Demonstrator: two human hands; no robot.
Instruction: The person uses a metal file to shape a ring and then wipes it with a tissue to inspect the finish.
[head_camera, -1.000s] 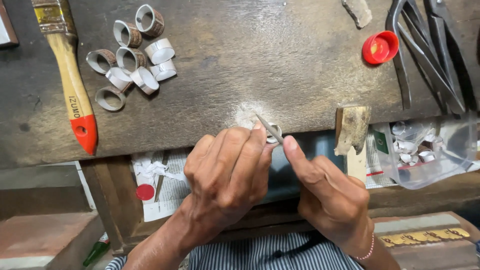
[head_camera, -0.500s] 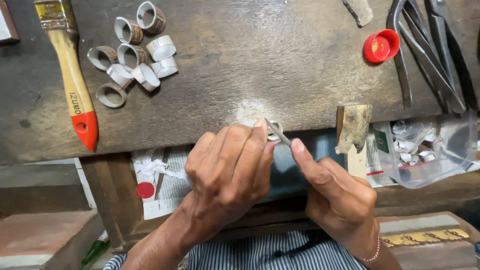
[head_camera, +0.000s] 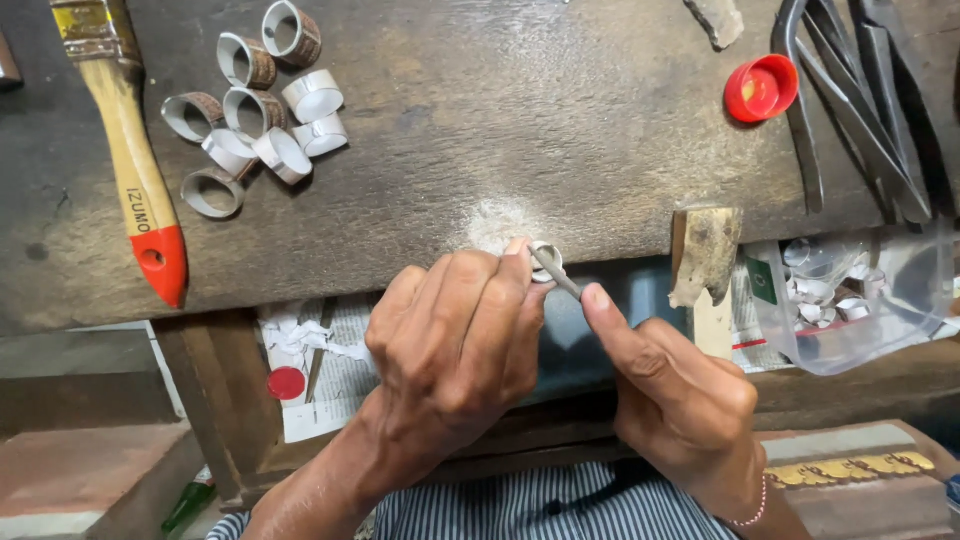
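Observation:
My left hand (head_camera: 455, 350) pinches a small silver ring (head_camera: 545, 260) at the front edge of the dark wooden bench (head_camera: 520, 120). My right hand (head_camera: 675, 390) holds a thin metal file (head_camera: 558, 275) whose tip passes through the ring. Pale filing dust (head_camera: 495, 225) lies on the bench just above the ring. Both hands sit close together over the bench edge.
Several metal ring blanks (head_camera: 255, 100) lie at the bench's upper left beside a paintbrush (head_camera: 130, 160) with a wooden handle and red tip. A red bottle cap (head_camera: 760, 88), dark pliers (head_camera: 860, 100), a wooden bench peg (head_camera: 705, 250) and a clear plastic tub (head_camera: 850, 290) of metal scraps are at right.
The file has slid forward and down through the ring, and my right hand has shifted slightly right and lower. My left hand stays put on the ring.

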